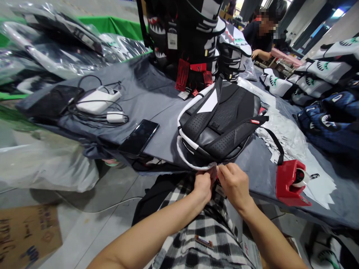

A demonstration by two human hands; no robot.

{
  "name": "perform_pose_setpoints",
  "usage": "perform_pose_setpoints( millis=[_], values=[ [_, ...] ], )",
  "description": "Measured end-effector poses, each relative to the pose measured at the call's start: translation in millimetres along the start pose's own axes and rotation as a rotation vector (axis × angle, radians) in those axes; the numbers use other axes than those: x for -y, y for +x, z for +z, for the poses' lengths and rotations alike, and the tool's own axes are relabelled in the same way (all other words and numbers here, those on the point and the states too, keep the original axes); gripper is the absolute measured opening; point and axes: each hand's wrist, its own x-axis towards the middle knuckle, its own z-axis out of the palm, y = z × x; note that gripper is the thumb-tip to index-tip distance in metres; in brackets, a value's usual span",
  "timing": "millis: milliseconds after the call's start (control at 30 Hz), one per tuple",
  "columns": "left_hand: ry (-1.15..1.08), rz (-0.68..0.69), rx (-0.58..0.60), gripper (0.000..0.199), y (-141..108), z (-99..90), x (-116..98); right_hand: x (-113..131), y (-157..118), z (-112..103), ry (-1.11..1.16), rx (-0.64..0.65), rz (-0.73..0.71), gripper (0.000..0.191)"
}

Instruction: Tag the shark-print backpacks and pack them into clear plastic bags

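Note:
A black backpack (221,116) with white edging lies on the table, its padded straps and perforated back panel facing up. At the table's near edge, my left hand (204,184) is closed on the near end of the backpack's white edge. Close beside it, my right hand (233,184) is pinched, thumb and fingers pressed together, at the same spot. What lies between the right fingertips is too small to make out. Below the hands hangs a small tag (220,189), partly hidden by them.
A phone (140,136), a white power bank (98,100) and black cables lie left. Stacked backpacks with red tags (183,74) stand behind. Right are a red tape dispenser (291,183), paper scraps and more bags (322,71). Another person (259,35) works farther back.

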Motion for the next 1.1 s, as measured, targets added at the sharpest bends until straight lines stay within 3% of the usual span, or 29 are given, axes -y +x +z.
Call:
perform_pose_setpoints(
  millis=[167, 333, 500, 600, 700, 800, 967, 1100],
  values=[
    [-0.079, -0.082, 0.096, 0.028, -9, -7.1, -11, 9, -19, 13, 0.076, 0.029, 0.056, 0.017],
    [-0.074, -0.077, 0.156, 0.031, -17, -5.0, -20, 10, -32, 19, 0.245, -0.015, 0.14, 0.015],
    [-0.048, -0.023, 0.121, 0.03, -13, 0.7, -16, 7, -33, 20, 0.357, -0.052, 0.215, 0.015],
    [-0.033, 0.006, 0.08, 0.028, -8, 3.1, -10, 3, -36, 17, 0.44, -0.162, 0.212, 0.017],
    [-0.029, 0.02, 0.053, 0.028, -5, 6.8, -7, 0, -37, 22, 0.395, -0.252, 0.315, 0.02],
    [-0.055, 0.024, 0.022, 0.026, -7, 8.9, -9, 1, -32, 35, 0.287, -0.226, 0.363, 0.007],
    [0.043, -0.061, -0.006, 0.034, -14, -2.0, -15, 2, -26, 50, 0.071, -0.225, 0.279, 0.013],
    [0.132, -0.024, 0.011, 0.03, -20, -10.0, -18, -3, -26, 45, -0.036, -0.17, 0.142, 0.023]
  ],
)
